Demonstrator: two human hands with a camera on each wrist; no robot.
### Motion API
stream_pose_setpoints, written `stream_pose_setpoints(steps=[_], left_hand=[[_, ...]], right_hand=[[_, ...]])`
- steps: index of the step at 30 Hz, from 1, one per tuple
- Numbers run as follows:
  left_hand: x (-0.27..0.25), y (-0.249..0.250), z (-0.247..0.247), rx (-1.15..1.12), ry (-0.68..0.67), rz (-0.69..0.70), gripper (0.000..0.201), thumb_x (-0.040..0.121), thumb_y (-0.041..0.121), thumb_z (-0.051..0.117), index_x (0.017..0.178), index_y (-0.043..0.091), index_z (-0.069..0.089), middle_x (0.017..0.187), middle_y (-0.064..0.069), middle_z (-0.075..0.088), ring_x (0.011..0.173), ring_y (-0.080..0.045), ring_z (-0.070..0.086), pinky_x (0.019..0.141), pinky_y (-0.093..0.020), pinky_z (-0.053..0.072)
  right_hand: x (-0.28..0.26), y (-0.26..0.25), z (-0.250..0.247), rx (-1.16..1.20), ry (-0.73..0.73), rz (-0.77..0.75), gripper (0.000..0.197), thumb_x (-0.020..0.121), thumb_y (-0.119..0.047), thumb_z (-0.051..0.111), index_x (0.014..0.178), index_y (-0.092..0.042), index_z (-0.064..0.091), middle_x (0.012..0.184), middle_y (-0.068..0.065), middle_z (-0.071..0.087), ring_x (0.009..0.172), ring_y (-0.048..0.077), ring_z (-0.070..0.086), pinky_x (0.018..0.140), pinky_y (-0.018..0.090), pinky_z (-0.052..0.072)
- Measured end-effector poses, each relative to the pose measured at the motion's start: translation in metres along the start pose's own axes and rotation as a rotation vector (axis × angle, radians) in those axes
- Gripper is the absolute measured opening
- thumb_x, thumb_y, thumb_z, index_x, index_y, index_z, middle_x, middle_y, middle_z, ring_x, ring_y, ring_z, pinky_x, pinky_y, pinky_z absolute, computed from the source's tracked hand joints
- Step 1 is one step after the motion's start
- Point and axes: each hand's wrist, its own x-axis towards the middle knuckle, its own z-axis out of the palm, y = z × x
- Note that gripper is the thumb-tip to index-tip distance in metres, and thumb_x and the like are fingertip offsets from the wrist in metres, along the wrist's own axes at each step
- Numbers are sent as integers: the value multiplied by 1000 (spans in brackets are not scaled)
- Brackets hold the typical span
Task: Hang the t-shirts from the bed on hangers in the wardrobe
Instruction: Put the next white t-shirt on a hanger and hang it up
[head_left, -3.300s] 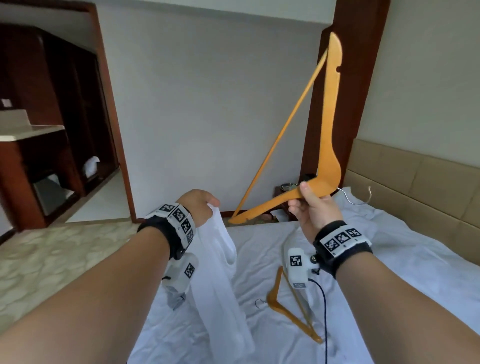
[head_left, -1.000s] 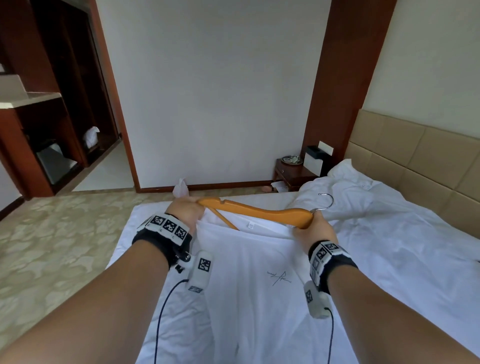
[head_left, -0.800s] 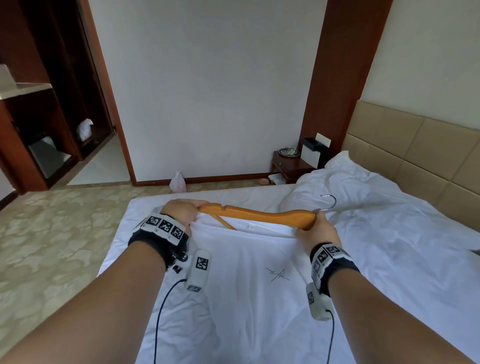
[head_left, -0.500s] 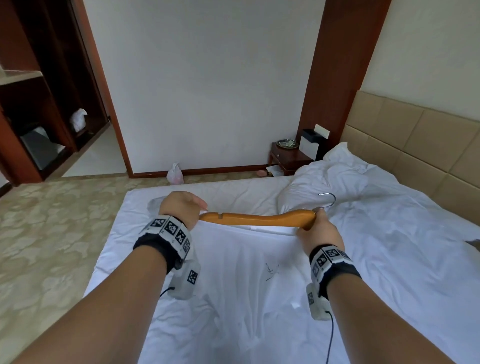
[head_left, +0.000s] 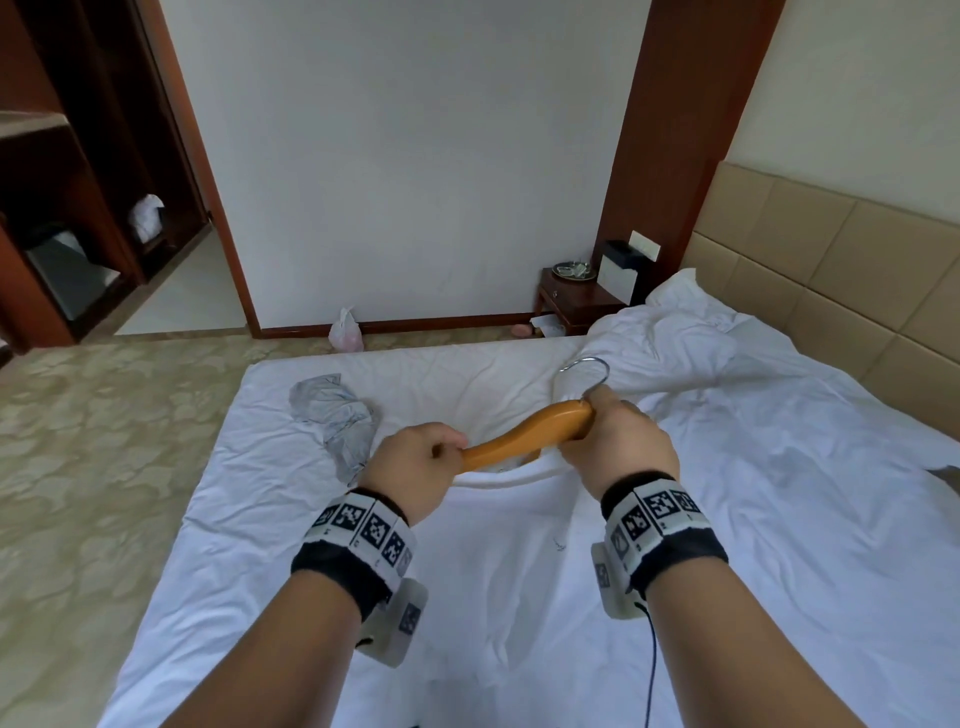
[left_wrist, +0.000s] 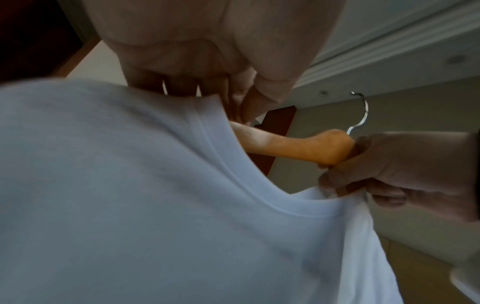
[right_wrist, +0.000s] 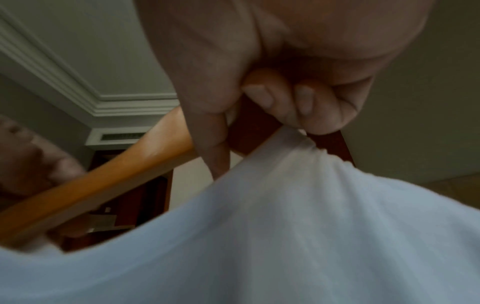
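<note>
Ahead of you stands a plain white wall, framed by a dark wooden pillar on the right and a wooden doorframe on the left. A padded beige headboard lines the right wall. A small wooden nightstand sits in the corner, and beige patterned floor spreads to your left.

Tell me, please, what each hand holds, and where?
Right hand: wooden hanger near its hook, plus the white t-shirt collar. Left hand: the shirt's other collar side.
</note>
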Motion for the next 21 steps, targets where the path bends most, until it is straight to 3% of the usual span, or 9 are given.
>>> stream_pose_setpoints(steps=[2,5,7,10,13,16,18,21], left_hand=[[-7,1,7,-90,-125,50,29,95,22,63,117,40,69,99,16,70,88,-6,67,77,-19,50],[-14,6,14,-115,-216,119,21,88,41,74,108,41,67,88,16,70,82,-6,66,76,-24,51],[-13,10,18,-123,-180,134,18,87,46,77,97,37,67,76,17,64,71,-4,60,69,-20,46],[-7,12,22,-122,-70,159,16,89,39,78,87,27,67,65,12,54,59,-6,49,61,-21,40],[-5,10,14,-106,-25,165,16,90,32,79,81,25,67,59,14,50,54,-3,44,55,-16,35],[-2,2,0,-171,-12,152,16,89,29,79,80,23,69,60,13,49,57,-6,44,59,-22,36],[0,-2,-9,-242,-12,150,13,90,27,79,80,23,71,63,9,51,61,-9,46,63,-28,37],[1,-4,-18,-265,6,163,9,91,27,78,83,28,73,69,4,58,66,-12,52,68,-31,40]], right_hand=[[-5,-8,-1,-30,-16,-55,30,81,-34,61,110,-36,51,91,-6,57,88,29,65,75,37,54],[-13,-17,-3,-67,-39,-120,31,79,-37,63,108,-35,52,89,-7,56,86,27,64,75,37,55],[-17,-21,-6,-45,-50,-154,36,79,-39,67,112,-36,54,94,-6,57,89,25,64,78,38,54],[-19,-21,-8,71,-77,-198,40,81,-37,75,116,-37,57,101,-7,58,91,18,61,81,32,50],[-20,-10,-8,467,-149,-189,34,85,-22,80,113,-30,65,106,-4,62,79,9,63,71,24,50],[-21,7,-15,789,-168,-69,29,95,-6,67,120,-20,68,119,-3,65,55,9,62,54,21,50],[-19,19,-16,778,-160,-36,30,98,-7,61,125,-19,69,122,-8,68,51,13,63,53,19,50],[-19,25,-9,730,-175,-97,26,100,-17,64,124,-24,71,109,-3,73,54,15,66,59,21,52]])
